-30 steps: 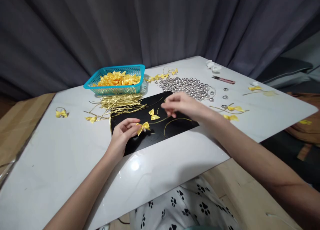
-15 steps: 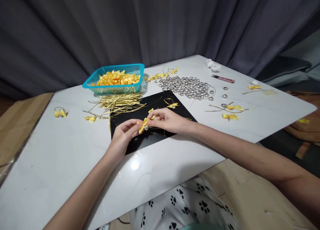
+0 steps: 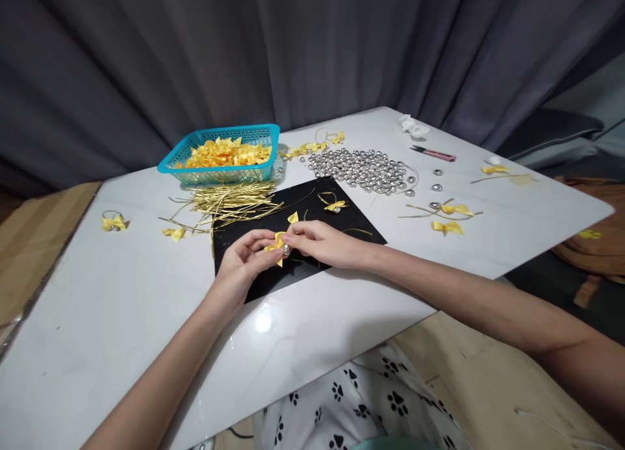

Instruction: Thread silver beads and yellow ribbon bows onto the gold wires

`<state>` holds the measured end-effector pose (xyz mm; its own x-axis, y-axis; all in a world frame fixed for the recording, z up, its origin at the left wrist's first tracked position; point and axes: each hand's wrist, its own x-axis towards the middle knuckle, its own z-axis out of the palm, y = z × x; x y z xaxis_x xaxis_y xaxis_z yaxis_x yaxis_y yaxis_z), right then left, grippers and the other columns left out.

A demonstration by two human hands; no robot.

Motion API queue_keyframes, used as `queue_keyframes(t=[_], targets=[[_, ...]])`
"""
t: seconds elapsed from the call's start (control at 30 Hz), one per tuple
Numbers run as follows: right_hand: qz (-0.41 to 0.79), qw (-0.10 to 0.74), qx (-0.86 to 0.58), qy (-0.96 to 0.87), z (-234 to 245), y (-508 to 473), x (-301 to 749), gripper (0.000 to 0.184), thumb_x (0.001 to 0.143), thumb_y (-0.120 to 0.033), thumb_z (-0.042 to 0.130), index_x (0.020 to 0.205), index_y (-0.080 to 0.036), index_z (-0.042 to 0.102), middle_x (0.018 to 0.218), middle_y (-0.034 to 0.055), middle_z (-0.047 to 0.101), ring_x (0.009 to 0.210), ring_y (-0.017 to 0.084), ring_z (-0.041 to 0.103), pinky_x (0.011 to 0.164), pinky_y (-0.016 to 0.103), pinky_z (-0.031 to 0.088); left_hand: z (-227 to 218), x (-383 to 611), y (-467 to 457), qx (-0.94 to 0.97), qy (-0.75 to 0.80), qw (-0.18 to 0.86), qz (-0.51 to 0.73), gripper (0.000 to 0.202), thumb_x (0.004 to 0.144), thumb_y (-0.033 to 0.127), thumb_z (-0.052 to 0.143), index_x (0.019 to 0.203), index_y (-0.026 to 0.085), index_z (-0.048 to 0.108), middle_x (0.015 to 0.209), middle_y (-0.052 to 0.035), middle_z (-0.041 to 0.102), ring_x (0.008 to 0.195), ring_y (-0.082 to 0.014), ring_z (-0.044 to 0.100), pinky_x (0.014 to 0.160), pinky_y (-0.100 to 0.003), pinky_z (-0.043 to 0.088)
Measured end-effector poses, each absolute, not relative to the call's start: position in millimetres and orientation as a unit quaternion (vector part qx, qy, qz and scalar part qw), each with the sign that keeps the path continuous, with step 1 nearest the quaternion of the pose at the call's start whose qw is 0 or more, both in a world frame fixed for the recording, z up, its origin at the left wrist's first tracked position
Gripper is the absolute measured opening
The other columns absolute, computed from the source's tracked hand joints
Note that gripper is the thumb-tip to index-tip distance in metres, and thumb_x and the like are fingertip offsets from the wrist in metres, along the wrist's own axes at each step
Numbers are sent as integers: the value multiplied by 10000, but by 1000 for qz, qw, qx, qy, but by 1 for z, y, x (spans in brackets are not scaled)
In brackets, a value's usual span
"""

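Above a black mat (image 3: pixel 263 281), my left hand (image 3: pixel 244 261) pinches a yellow ribbon bow (image 3: pixel 280 240) between thumb and fingers. A small silver bell-like piece (image 3: pixel 286 249) sits at the front of this bow. From the other side, my right hand (image 3: pixel 319 243) grips the same bow, thumb beside the silver piece; its curled fingers hide part of the bow. Just behind my hands, another yellow bow (image 3: pixel 293 217) lies on the mat. Farther right on the mat rests a bow with a gold wire loop (image 3: pixel 334 206) and a silver piece.
A blue basket (image 3: pixel 168 168) of yellow bows stands at the back left, gold wire ties (image 3: pixel 234 199) in front. Silver pieces (image 3: pixel 361 170) are heaped at the back middle. Thread snips (image 3: pixel 434 153) and loose bows (image 3: pixel 446 227) lie right; one looped bow (image 3: pixel 114 223) lies far left.
The bow between my fingers has turned, one end now pointing down. My right hand has closed in slightly around it. The view has shifted a little.
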<state>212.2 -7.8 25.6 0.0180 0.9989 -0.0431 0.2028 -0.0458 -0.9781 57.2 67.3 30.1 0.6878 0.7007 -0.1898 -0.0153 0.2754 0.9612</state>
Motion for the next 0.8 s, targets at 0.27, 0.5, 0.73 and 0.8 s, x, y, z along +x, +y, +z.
queue_keyframes(t=[0.27, 0.5, 0.73, 0.8], targets=[[453, 457, -504, -577, 28, -10, 214, 280, 843, -348, 578, 719, -119, 476, 547, -59, 364, 485, 47, 276, 457, 199, 191, 25, 55, 70, 545, 317, 743, 225, 255, 626, 262, 776, 837, 151, 685, 798, -24, 674, 731, -94, 613, 675, -158, 481], [337, 412, -555, -639, 23, -11, 210, 226, 893, -244, 482, 712, -109, 505, 540, -49, 357, 511, 56, 298, 487, 197, 229, 21, 60, 62, 607, 324, 681, 250, 294, 704, 389, 697, 794, 135, 578, 693, 16, 583, 611, -70, 546, 565, -160, 466], [389, 412, -572, -593, 29, -9, 220, 179, 852, -204, 514, 706, -99, 519, 518, -54, 353, 478, 47, 286, 448, 187, 212, 18, 59, 72, 671, 272, 626, 290, 301, 772, 431, 611, 822, 164, 481, 604, 62, 425, 466, -54, 387, 417, -173, 426], [390, 402, -581, -591, 36, -10, 230, 156, 827, -225, 558, 748, -91, 537, 497, -71, 312, 454, 40, 249, 431, 185, 188, 19, 58, 79, 676, 272, 611, 308, 301, 766, 427, 620, 821, 163, 486, 633, 55, 420, 475, -53, 375, 416, -175, 428]])
